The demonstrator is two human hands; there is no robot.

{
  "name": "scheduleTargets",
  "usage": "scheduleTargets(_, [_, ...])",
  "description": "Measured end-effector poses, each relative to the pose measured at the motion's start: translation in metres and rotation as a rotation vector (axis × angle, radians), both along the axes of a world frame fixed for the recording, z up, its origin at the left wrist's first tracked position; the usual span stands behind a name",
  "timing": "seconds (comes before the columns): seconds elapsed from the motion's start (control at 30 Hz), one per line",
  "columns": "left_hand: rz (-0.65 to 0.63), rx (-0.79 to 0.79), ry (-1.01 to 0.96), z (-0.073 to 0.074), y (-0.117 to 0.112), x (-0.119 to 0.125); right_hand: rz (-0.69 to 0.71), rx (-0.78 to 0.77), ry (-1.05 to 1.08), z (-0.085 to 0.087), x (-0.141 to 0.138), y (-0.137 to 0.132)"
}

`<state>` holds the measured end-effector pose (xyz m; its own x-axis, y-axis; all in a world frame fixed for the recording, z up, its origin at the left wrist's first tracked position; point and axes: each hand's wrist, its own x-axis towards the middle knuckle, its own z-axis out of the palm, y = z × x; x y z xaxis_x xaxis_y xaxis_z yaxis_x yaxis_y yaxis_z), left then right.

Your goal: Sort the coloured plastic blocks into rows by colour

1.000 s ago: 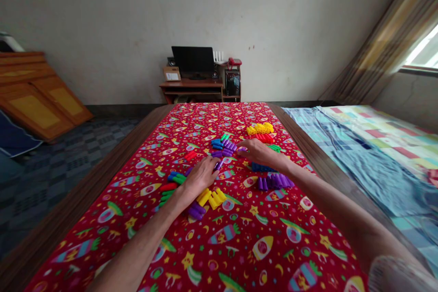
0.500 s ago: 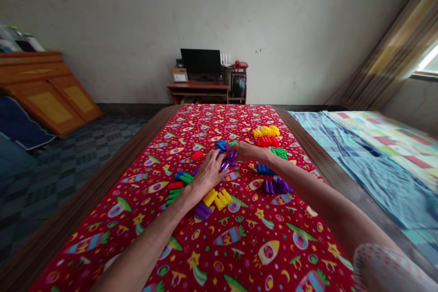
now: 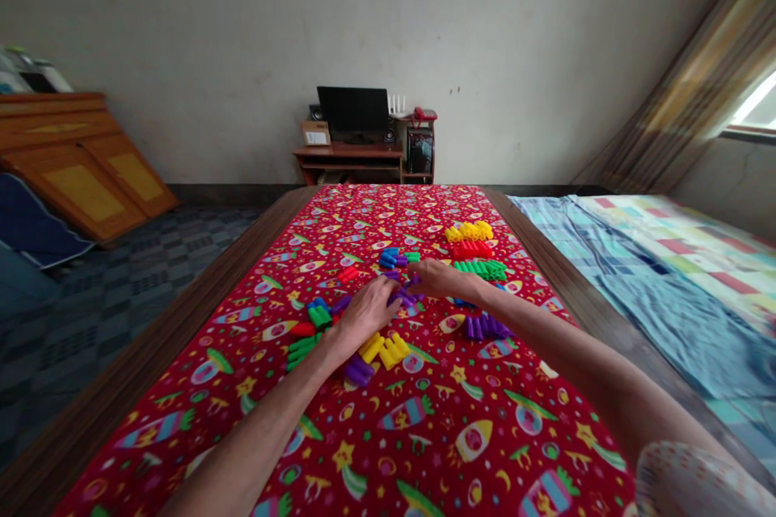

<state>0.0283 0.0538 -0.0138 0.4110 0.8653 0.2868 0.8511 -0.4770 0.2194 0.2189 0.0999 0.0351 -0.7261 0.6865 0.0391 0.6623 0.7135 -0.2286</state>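
My left hand (image 3: 369, 305) is closed around purple plastic tubes (image 3: 406, 296) at mid-table, its fingertips partly hidden. Opposite it, my right hand (image 3: 433, 279) pinches a purple tube (image 3: 415, 281) at the edge of the same cluster. Just beyond lie blue tubes (image 3: 389, 258) and a green one (image 3: 412, 257). Yellow tubes (image 3: 394, 350) and a purple pair (image 3: 360, 371) rest below my left hand. Left of it are green tubes (image 3: 301, 350) and red tubes (image 3: 347, 275).
Sorted rows stand at the right: yellow (image 3: 469, 232), red (image 3: 473, 249), green (image 3: 480, 269), purple (image 3: 487, 326), with blue partly behind my right forearm. A red patterned cloth (image 3: 418, 452) covers the table. A bed (image 3: 655, 283) adjoins on the right; a computer desk (image 3: 357, 151) stands beyond.
Both hands have shifted slightly toward me among the purple tubes. More of the blue tubes beyond them shows now. The view has turned slightly.
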Motion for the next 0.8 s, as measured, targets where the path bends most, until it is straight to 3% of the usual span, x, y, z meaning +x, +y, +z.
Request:
scheduleTargets(0.17, [-0.117,0.038,0.024,-0.005,-0.003,0.003,-0.008,-0.019,0.034,0.002,0.004,-0.001])
scheduleTargets(0.33, [-0.101,0.044,0.069,-0.007,-0.005,0.004,-0.055,-0.035,0.148,0.032,0.025,-0.014])
scheduleTargets(0.47, [-0.078,0.029,0.074,-0.003,-0.005,0.008,0.053,-0.127,0.091,0.049,0.063,-0.036])
scheduleTargets(0.57, [-0.063,-0.003,0.074,-0.002,-0.004,0.009,0.127,-0.170,-0.026,0.044,0.088,-0.054])
scheduleTargets(0.63, [-0.063,-0.023,0.073,-0.001,-0.004,0.009,0.095,-0.160,-0.094,0.036,0.098,-0.062])
scheduleTargets(0.8, [-0.097,-0.072,0.063,0.005,-0.006,0.008,-0.011,0.039,-0.217,0.020,0.108,-0.076])
